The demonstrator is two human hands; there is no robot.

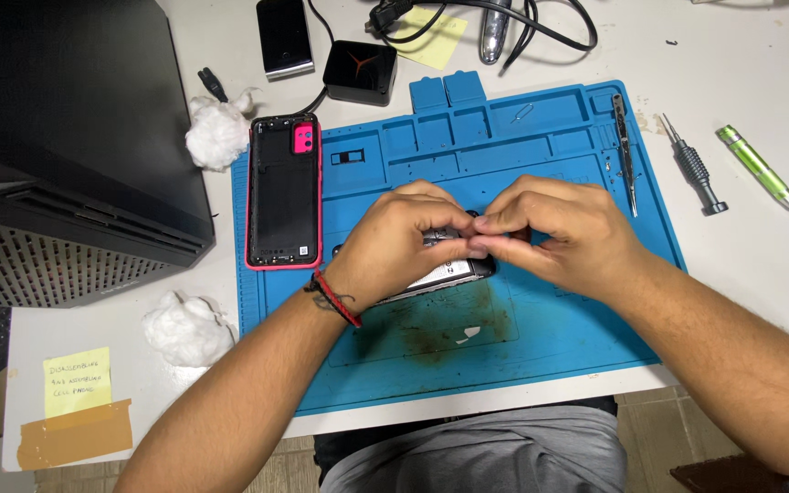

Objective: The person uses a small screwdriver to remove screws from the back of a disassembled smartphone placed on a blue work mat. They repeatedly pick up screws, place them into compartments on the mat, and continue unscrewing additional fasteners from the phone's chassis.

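Both hands meet over the opened phone (445,265) on the blue mat (541,347): left hand (394,242) pinches its top edge, steadying it, while right hand (554,233) fingertips pinch a small part there; beyond lie the pink-rimmed back cover (283,192) and tweezers (625,151)

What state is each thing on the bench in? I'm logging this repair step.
Opened phone: lying on the blue mat, gripped by both hands.
Left hand: closed on the phone.
Right hand: fingertips pinching at the phone's top edge.
Pink back cover: detached, inner side up.
Tweezers: lying unused on the mat.
Two screwdrivers: lying on the table, untouched.
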